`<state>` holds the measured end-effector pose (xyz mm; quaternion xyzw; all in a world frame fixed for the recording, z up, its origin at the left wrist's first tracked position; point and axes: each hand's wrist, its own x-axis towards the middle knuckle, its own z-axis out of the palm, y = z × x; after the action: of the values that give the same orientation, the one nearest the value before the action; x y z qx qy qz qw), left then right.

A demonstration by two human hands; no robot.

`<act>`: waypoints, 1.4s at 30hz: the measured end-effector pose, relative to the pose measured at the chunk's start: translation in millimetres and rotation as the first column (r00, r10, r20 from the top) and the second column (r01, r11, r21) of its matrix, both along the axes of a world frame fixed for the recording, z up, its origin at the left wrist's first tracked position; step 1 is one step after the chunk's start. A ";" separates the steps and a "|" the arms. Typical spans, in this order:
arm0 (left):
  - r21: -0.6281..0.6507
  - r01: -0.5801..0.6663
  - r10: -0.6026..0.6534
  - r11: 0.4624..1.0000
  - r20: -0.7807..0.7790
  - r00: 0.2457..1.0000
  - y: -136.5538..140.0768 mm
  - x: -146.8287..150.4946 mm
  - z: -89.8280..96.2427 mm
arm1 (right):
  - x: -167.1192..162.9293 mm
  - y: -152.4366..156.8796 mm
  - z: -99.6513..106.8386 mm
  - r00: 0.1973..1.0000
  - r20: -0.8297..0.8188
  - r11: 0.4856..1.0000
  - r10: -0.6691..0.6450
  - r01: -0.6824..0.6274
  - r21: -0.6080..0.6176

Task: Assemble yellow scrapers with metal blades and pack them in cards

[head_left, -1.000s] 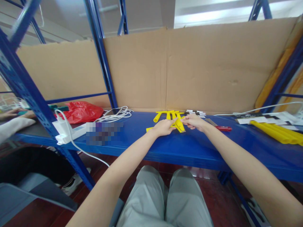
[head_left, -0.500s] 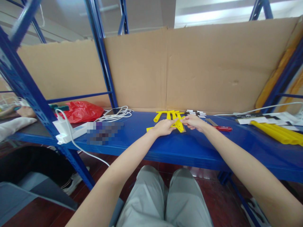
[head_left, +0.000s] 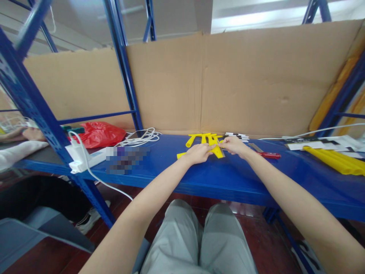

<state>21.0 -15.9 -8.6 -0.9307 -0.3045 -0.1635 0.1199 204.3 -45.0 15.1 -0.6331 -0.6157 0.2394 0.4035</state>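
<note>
My left hand [head_left: 199, 153] is closed on a yellow plastic scraper [head_left: 218, 153], with the thumb and fingers at its wide flat part. Along the scraper's right side shows a thin greyish strip. My right hand [head_left: 232, 145] is pinched at the upper right edge of the same scraper; whatever lies between its fingertips is too small to make out. Just behind the hands lie several more yellow T-shaped scrapers [head_left: 190, 140] with round handles. Black-and-white strips [head_left: 237, 136] are right behind my right hand.
A red-handled knife [head_left: 270, 155] lies right of my right hand. Yellow tubes [head_left: 333, 160] and printed sheets [head_left: 319, 143] are farther right. On the left are a white power strip [head_left: 97, 157], coiled white cable [head_left: 144, 137] and a red bag [head_left: 101, 134]. Another person's hand [head_left: 32, 134] is far left.
The scraper in my left hand has turned slightly, its wide part now lying flatter. Both hands stay in nearly the same place, and the whole view has shifted slightly.
</note>
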 end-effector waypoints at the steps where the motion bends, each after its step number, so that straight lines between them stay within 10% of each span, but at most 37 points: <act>1: 0.006 -0.012 0.012 1.000 -0.003 1.000 -1.0 0.1 0.5 | 1.4 0.0 1.3 1.000 -0.009 1.000 -0.022 0.022 0.012; 12: 0.098 -0.041 0.045 0.994 -0.039 0.998 -8.4 -0.4 5.4 | 15.3 -0.1 0.0 0.944 -0.138 0.935 0.298 -0.318 -0.158; 28: 0.127 -0.057 0.079 0.990 -0.181 0.980 -6.7 1.5 0.9 | 25.7 8.6 -9.0 0.856 0.110 0.850 0.505 -0.471 -0.234; 34: 0.157 -0.033 0.064 0.987 -0.199 0.978 -4.5 1.8 -0.9 | 59.5 26.5 -6.0 0.797 0.596 0.995 0.097 -0.099 -0.029; 42: 0.206 0.032 0.012 0.978 -0.211 0.977 -10.3 6.1 -1.1 | 97.5 35.1 -11.8 0.671 0.733 0.974 -0.117 0.220 -0.045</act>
<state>27.1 -26.3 -9.7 -0.9266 -0.2665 -0.0953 0.2476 301.8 -9.9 3.3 -0.7550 -0.6465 -0.0292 0.1055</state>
